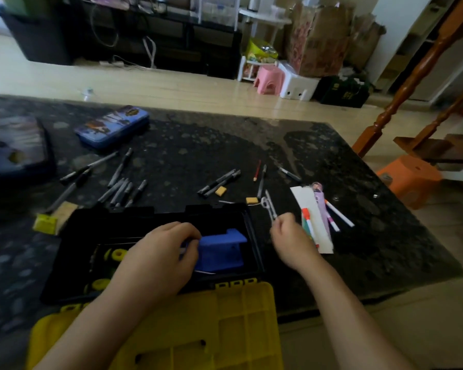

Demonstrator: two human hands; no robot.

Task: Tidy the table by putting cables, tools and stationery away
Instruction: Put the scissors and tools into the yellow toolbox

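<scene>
1. Now, my R hand (289, 233) is just past the right edge of the toolbox (155, 213), fingers curled and pinching a thin silvery metal tool (269, 206). The tool sticks up and away from my fist, over the table (198, 145).
2. My L hand (161, 252) is inside the open black toolbox, fingers curled beside the blue block (219, 252). Too blurry to say if it's gripping anything.
3. Toolbox sits at the near edge of the table, yellow lid (225, 329) flipped open toward me. Yellow round bits (117, 254) lie in the box, left of my L hand.
4. Dark pens (120, 190) lie scattered on the table beyond the box, w/ two yellow erasers (220, 191) among them.
5. White paper (313, 209) lies right of my R hand, coloured markers (340, 213) on and beside it.
6. Blue pencil tin (112, 126) sits at far left, lid closed.
</scene>
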